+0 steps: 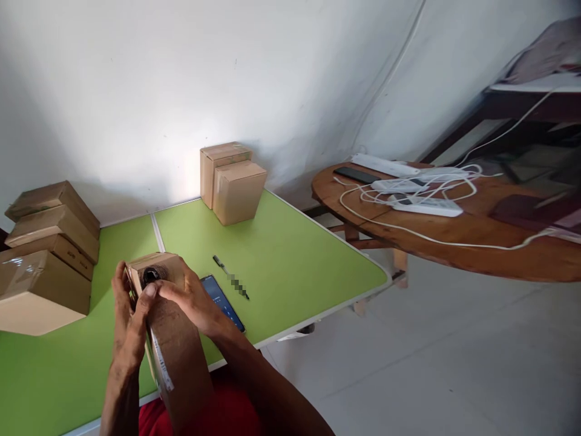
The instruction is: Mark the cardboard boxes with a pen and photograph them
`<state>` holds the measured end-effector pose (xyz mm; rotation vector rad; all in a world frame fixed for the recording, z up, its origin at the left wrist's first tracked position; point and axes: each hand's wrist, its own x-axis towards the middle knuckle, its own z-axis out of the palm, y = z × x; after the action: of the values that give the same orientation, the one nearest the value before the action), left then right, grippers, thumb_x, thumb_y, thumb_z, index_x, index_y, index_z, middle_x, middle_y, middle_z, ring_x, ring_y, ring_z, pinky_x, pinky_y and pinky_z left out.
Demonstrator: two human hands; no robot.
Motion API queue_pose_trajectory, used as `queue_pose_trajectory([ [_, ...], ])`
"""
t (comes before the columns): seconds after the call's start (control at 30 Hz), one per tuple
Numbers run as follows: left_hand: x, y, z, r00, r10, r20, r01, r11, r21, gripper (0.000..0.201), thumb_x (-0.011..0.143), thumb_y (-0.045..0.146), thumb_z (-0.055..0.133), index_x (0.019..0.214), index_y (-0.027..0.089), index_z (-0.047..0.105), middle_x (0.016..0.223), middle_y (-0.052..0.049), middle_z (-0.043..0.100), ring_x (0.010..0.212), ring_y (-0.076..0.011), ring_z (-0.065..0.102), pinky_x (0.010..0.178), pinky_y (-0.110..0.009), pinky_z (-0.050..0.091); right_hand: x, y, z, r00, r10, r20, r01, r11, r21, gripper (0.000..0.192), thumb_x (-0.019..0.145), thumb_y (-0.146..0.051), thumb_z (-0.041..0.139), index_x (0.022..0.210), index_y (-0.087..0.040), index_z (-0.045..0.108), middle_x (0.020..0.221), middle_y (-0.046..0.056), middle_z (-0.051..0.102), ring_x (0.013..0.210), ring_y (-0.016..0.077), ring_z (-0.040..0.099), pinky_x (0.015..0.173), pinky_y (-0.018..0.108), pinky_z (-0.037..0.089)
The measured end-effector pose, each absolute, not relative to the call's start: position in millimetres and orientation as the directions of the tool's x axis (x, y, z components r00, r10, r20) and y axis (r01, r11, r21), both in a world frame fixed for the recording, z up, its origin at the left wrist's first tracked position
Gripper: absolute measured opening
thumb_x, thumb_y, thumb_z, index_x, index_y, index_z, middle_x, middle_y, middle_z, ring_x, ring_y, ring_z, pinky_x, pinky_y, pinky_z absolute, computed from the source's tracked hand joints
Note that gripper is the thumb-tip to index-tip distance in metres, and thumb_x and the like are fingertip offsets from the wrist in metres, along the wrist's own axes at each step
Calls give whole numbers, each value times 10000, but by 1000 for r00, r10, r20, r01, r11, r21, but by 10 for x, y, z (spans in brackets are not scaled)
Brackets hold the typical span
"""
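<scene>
A long cardboard box (179, 357) is tilted up from my lap over the table's front edge. My left hand (129, 321) grips its left side, fingers behind the edge and thumb on the top face. From the right, my right hand (193, 300) closes on the same box, its fingers reaching toward my left thumb. Between the hands, near the box's far end, is a dark round ring or opening (150, 275); I cannot tell which. A white label (162, 363) runs along the box's left side. Close to my right hand lies a phone (224, 303) with its screen lit.
A pen (230, 277) lies on the green table (299, 272). Several cardboard boxes (49, 266) stand at the left. Two more boxes (238, 191) stand near the wall. On a wooden table (481, 239) at the right are white power strips (424, 204) with tangled cables.
</scene>
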<state>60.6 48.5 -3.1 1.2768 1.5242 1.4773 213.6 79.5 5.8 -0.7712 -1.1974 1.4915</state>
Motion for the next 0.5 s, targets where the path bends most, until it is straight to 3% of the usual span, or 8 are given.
queue_pose_trajectory([
  [0.23, 658, 516, 38, -329, 917, 225, 255, -143, 956, 979, 928, 713, 762, 1728, 233, 465, 1704, -195, 564, 1580, -433, 557, 1274, -580, 514, 2237, 738, 181, -236, 964, 120, -265, 55, -963, 458, 871, -455, 789, 1271, -248, 710, 1280, 71, 796, 1204, 317, 747, 1051, 464, 608],
  [0.5, 787, 535, 166, -350, 895, 277, 361, -144, 921, 984, 847, 713, 775, 1665, 214, 549, 1633, -173, 631, 1472, -413, 637, 1164, -522, 596, 2281, 685, 265, -140, 975, 172, -204, 141, -969, 366, 884, -412, 695, 1201, -231, 709, 1215, 72, 801, 1144, 309, 741, 1044, 460, 586],
])
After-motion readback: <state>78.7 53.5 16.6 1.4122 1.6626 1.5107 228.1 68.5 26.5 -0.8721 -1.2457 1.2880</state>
